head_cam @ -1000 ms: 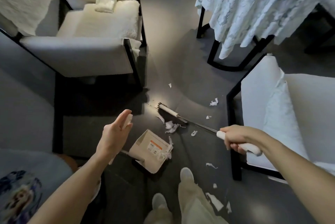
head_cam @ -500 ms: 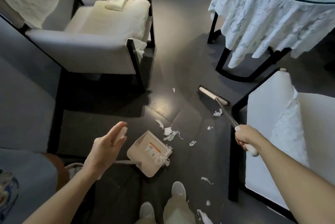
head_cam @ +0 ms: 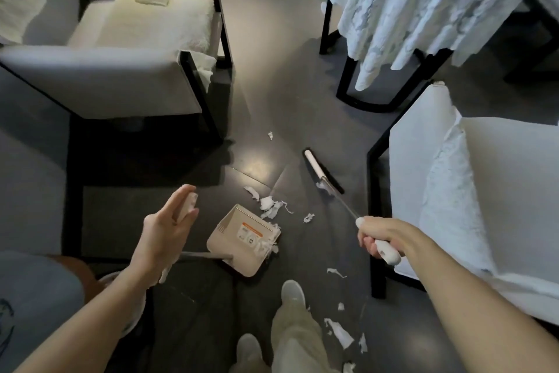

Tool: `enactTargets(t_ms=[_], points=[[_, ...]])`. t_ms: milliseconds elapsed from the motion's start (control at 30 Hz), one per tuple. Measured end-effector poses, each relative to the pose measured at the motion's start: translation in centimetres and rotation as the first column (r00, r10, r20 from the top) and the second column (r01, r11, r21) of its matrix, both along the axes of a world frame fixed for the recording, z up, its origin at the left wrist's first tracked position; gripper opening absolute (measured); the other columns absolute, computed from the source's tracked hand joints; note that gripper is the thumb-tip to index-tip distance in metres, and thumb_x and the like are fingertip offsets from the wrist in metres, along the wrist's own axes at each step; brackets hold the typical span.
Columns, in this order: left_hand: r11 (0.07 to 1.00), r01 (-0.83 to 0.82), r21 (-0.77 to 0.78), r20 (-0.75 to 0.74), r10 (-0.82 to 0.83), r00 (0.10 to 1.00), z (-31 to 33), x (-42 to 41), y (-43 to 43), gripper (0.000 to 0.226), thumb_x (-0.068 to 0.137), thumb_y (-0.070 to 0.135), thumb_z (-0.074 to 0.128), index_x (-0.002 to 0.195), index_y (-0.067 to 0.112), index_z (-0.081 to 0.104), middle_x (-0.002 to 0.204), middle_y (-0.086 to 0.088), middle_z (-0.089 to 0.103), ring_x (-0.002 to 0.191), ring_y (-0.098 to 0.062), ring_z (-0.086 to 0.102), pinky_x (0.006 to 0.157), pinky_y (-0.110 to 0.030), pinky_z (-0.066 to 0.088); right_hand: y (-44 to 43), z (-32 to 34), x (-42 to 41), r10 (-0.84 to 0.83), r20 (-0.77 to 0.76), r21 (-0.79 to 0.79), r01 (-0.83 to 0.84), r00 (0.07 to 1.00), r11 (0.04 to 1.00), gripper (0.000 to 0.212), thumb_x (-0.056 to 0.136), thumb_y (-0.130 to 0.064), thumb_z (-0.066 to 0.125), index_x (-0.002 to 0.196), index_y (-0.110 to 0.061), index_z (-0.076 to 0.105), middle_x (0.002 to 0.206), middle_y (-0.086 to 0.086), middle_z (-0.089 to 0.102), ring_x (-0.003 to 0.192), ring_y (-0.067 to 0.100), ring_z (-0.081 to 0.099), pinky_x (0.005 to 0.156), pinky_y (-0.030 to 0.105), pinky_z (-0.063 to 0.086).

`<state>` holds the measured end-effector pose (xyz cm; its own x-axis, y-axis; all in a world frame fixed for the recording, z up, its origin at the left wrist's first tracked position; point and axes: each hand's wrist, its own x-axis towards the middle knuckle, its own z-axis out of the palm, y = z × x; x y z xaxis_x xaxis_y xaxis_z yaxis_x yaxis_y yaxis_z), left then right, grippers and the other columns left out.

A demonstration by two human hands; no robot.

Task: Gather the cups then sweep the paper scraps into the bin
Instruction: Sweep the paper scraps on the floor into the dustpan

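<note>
A beige dustpan (head_cam: 242,230) stands on the dark floor with torn white paper scraps (head_cam: 269,205) at its mouth and some inside its right edge. My left hand (head_cam: 165,230) holds the white grip of the dustpan's long handle, fingers fairly straight along it. My right hand (head_cam: 381,236) grips the white end of a thin broom handle. The broom head (head_cam: 317,168) rests on the floor to the right of the scrap pile, with a scrap beside it. More scraps (head_cam: 340,333) lie near my feet. No cups are in view.
A white armchair (head_cam: 99,79) with black legs stands at the left. Another white chair (head_cam: 484,191) is close on the right. A round table with a lace cloth (head_cam: 408,10) is at the back right. My shoes (head_cam: 292,291) are just behind the dustpan.
The broom head has swung from beside the scrap pile at the dustpan out to the right. My left hand and the dustpan have stayed in place.
</note>
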<state>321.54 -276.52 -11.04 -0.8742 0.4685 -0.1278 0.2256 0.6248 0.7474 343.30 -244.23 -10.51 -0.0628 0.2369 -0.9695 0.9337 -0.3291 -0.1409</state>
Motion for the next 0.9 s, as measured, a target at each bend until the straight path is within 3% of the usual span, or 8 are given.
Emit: enactTargets(t_ms=[133,233,400,567,667,767,833,900], points=[[1.0,0.023,-0.004,0.032,-0.022,0.999,0.4,2.0,-0.5,0.039,0.092,0.024,0.058,0.122,0.047,0.047,0.084,0.011,0.061,0.056,-0.007,0.059,0.046,-0.013,0.042,-3.0,3.1,2.1,-0.121,-0.034,-0.104,0.117,0.992,0.988,0.017,0.088,0.008,0.043,0.089,-0.007,0.051,0.043,0.002,0.04,0.028,0.005,0.034,0.028,0.012,0.028],[0.999,0.039,-0.009,0.016,-0.039,0.999,0.4,3.1,-1.2,0.042,0.093,0.024,0.057,0.128,0.042,0.045,0.087,0.009,0.061,0.066,-0.006,0.06,0.056,-0.023,0.046,-3.1,5.1,2.5,-0.158,-0.051,-0.132,0.15,0.986,0.98,0.011,0.091,0.006,0.043,0.086,-0.003,0.049,0.044,0.001,0.039,0.027,0.004,0.033,0.027,0.011,0.027],[0.999,-0.005,-0.035,0.008,0.006,1.0,-0.2,3.2,-2.4,0.044,0.092,0.026,0.059,0.131,0.041,0.044,0.091,0.008,0.063,0.071,-0.006,0.062,0.056,-0.019,0.045,-1.6,7.1,0.0,-0.218,-0.098,-0.186,0.198,0.971,0.962,0.01,0.091,0.002,0.045,0.099,-0.002,0.049,0.045,0.002,0.043,0.028,0.005,0.038,0.027,0.012,0.032],[0.992,-0.122,-0.01,-0.012,0.122,0.992,-0.2,2.9,-2.9,0.047,0.089,0.02,0.063,0.13,0.036,0.049,0.098,0.003,0.066,0.073,-0.007,0.064,0.061,-0.016,0.047,0.3,5.0,-6.2,-0.029,-0.158,0.004,0.03,0.987,1.0,0.05,0.089,0.005,0.043,0.136,-0.01,0.049,0.04,0.0,0.041,0.026,0.004,0.037,0.028,0.011,0.03],[0.988,-0.152,-0.016,-0.008,0.152,0.988,0.1,2.9,-2.6,0.048,0.088,0.017,0.063,0.132,0.03,0.05,0.103,0.005,0.065,0.08,-0.002,0.063,0.068,-0.01,0.045,2.0,2.4,-10.2,0.081,-0.169,0.132,-0.059,0.982,0.989,0.052,0.087,0.007,0.042,0.135,-0.009,0.05,0.04,0.001,0.041,0.026,0.005,0.037,0.03,0.011,0.031],[0.99,-0.122,-0.073,-0.084,0.116,0.99,0.7,2.5,-2.5,0.049,0.086,0.011,0.065,0.132,0.023,0.052,0.095,0.005,0.065,0.07,0.01,0.06,0.063,0.0,0.042,3.8,-0.6,-14.2,0.203,-0.173,0.212,-0.165,0.964,0.963,0.046,0.085,0.009,0.041,0.128,-0.005,0.05,0.046,0.004,0.042,0.026,0.008,0.035,0.032,0.012,0.032],[0.989,-0.097,-0.108,-0.117,0.084,0.99,0.9,2.5,-2.8,0.053,0.084,0.005,0.066,0.134,0.018,0.051,0.095,0.005,0.063,0.072,0.005,0.061,0.065,0.001,0.042,4.8,-2.7,-16.7,0.3,-0.163,0.257,-0.253,0.94,0.933,0.05,0.085,0.009,0.039,0.132,-0.007,0.044,0.051,0.006,0.041,0.027,0.009,0.035,0.034,0.013,0.033],[0.99,-0.083,-0.112,-0.122,0.069,0.99,1.0,2.5,-3.0,0.055,0.083,0.004,0.066,0.134,0.016,0.049,0.101,0.004,0.063,0.086,0.003,0.06,0.071,0.002,0.041,5.4,-4.5,-18.8,0.398,-0.155,0.291,-0.343,0.904,0.893,0.056,0.086,0.009,0.038,0.139,-0.008,0.037,0.053,0.007,0.043,0.034,0.012,0.037,0.036,0.015,0.035]])
